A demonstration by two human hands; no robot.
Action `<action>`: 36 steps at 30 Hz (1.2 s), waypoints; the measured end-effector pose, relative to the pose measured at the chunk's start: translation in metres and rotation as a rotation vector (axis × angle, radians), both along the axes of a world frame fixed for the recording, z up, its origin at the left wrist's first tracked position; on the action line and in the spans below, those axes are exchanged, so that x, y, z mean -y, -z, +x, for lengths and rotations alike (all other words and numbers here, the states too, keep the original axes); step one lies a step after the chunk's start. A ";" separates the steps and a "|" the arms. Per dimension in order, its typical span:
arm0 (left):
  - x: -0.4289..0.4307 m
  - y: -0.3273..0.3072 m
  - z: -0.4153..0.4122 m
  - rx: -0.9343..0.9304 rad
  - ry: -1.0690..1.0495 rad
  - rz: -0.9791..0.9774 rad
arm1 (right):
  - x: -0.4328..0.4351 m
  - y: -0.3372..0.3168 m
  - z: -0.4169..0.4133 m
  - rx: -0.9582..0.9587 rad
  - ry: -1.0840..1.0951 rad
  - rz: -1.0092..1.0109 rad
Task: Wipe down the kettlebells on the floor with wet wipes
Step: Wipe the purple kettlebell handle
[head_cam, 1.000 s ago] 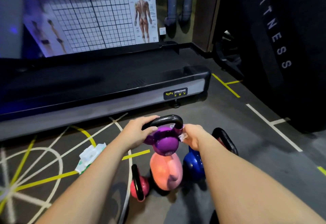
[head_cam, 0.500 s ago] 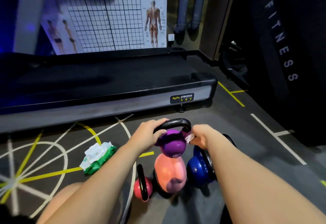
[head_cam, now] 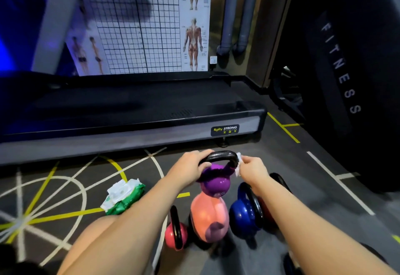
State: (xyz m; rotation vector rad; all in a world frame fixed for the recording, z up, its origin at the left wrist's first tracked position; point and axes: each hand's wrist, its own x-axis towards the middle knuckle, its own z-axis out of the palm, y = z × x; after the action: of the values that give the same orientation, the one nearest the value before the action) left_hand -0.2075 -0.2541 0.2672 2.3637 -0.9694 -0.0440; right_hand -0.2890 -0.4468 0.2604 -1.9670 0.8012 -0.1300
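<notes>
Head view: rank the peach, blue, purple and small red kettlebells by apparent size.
1. Peach kettlebell.
2. Blue kettlebell and purple kettlebell: too alike to rank, the purple perhaps nearer the camera.
3. Small red kettlebell.

"BODY STRONG" on the treadmill label (head_cam: 224, 130), "FITNESS" in white letters down the black pad (head_cam: 341, 62) far right

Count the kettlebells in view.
5: purple kettlebell gripped by the left hand; pink kettlebell nearer the camera; small red kettlebell left of that; blue kettlebell right; reddish kettlebell behind blue. More may be hidden.
</notes>
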 end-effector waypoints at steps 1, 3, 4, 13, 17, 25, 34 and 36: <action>0.002 -0.001 -0.001 0.004 -0.007 0.008 | 0.001 -0.001 -0.001 0.017 -0.005 0.001; 0.004 -0.001 -0.001 0.009 -0.018 0.020 | 0.002 -0.006 -0.005 0.043 -0.015 0.002; 0.005 -0.001 -0.002 0.012 -0.026 0.024 | 0.003 -0.007 -0.006 0.054 -0.014 0.001; 0.012 0.004 0.000 0.025 -0.047 0.023 | 0.013 0.002 -0.008 0.053 -0.127 0.018; 0.014 0.008 0.005 0.042 -0.044 0.039 | 0.003 -0.019 -0.009 0.075 -0.086 -0.032; 0.001 -0.005 0.013 0.022 0.065 0.155 | -0.024 -0.038 0.004 0.124 -0.332 -0.358; 0.003 0.010 0.014 0.035 0.021 0.020 | -0.027 -0.038 0.010 0.094 -0.370 -0.406; 0.004 0.009 0.013 0.017 -0.020 -0.029 | -0.028 -0.041 0.012 0.082 -0.373 -0.424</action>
State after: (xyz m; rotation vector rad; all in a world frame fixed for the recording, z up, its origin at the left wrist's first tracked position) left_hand -0.1945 -0.2578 0.2580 2.3503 -0.9476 -0.0025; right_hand -0.2767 -0.4189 0.3018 -2.4588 0.3578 -0.1669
